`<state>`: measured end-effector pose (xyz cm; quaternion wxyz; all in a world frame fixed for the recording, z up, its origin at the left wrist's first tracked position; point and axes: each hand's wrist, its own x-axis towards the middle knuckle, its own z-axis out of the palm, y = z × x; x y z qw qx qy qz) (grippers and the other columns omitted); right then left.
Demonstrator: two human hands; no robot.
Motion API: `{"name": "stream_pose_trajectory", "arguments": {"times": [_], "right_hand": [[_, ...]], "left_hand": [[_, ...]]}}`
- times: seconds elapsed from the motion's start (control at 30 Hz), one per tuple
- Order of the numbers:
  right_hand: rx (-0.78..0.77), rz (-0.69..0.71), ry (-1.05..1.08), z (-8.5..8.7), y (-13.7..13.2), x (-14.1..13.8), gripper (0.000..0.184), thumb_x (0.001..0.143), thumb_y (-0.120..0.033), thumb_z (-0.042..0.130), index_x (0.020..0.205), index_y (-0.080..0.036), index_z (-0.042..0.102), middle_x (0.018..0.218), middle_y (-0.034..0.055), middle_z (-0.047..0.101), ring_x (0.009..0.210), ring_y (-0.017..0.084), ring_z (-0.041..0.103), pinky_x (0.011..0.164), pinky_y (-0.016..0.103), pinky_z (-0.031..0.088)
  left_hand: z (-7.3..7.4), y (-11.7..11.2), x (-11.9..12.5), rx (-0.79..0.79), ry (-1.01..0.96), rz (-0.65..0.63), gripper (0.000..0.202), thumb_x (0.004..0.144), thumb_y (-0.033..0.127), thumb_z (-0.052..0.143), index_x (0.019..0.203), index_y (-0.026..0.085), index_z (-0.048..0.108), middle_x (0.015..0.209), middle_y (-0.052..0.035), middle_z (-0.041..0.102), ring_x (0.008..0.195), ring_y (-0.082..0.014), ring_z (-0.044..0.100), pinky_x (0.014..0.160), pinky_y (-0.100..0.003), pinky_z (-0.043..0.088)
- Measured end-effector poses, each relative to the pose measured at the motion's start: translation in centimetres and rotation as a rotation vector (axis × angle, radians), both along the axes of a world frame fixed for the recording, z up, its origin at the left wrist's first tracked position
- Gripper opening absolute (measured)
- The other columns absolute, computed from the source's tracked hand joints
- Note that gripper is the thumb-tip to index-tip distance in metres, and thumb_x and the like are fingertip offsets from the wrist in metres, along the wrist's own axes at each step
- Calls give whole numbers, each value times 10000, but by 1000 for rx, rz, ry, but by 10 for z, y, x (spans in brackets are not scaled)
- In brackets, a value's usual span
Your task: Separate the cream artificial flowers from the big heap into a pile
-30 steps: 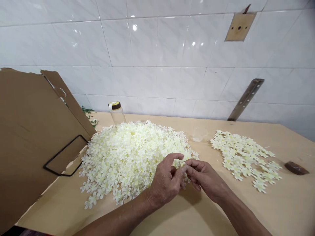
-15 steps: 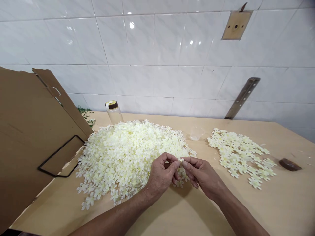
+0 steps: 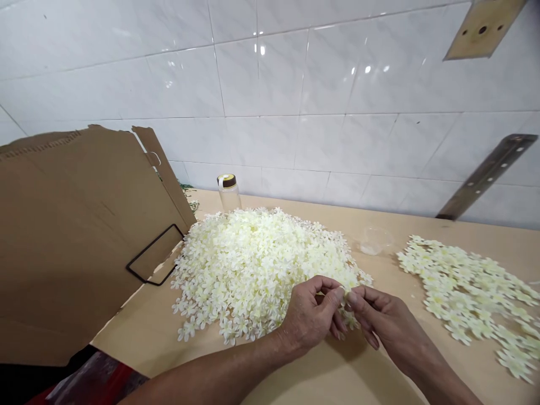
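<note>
A big heap of small cream-white fabric flowers [image 3: 261, 259] lies in the middle of a pale wooden table [image 3: 337, 382]. My left hand [image 3: 312, 318] and my right hand [image 3: 382, 320] meet at the heap's near right edge. Both pinch one small white flower [image 3: 346, 291] between thumb and fingertips, just above the heap. A thinner spread of the same flowers [image 3: 468, 292] lies flat on the table to the right of my hands.
A large brown cardboard sheet [image 3: 71, 236] with a black wire loop [image 3: 154, 256] leans at the left. A clear bottle with a brown cap [image 3: 229, 192] stands behind the heap. A small clear cup [image 3: 374, 241] sits between the piles. The white tiled wall [image 3: 295, 112] carries a metal bracket [image 3: 485, 177].
The view has swung left, so everything sits further right in the picture. My two hands stay together at the heap's edge, fingertips still working one flower.
</note>
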<state>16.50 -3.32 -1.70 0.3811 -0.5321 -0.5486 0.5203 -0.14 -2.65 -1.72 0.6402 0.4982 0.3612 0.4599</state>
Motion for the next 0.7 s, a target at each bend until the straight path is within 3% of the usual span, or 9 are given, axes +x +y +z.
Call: {"name": "stream_pose_trajectory", "arguments": {"times": [0.4, 0.7], "right_hand": [[-35, 13, 50, 1, -2, -3, 489, 827, -638, 638, 663, -181, 581, 474, -37, 506, 367, 97, 447, 377, 222, 388], [-12, 33, 80, 5, -4, -6, 428, 841, -595, 657, 920, -178, 707, 565, -8, 568, 468, 128, 508, 471, 261, 455]], "left_hand": [[6, 8, -4, -231, -161, -110, 405, 736, 479, 772, 861, 133, 602, 508, -9, 618, 412, -110, 559, 388, -181, 422], [8, 12, -6, -137, -96, -9, 342, 764, 443, 761, 833, 152, 593, 460, 26, 567, 383, -104, 510, 377, -191, 406]]}}
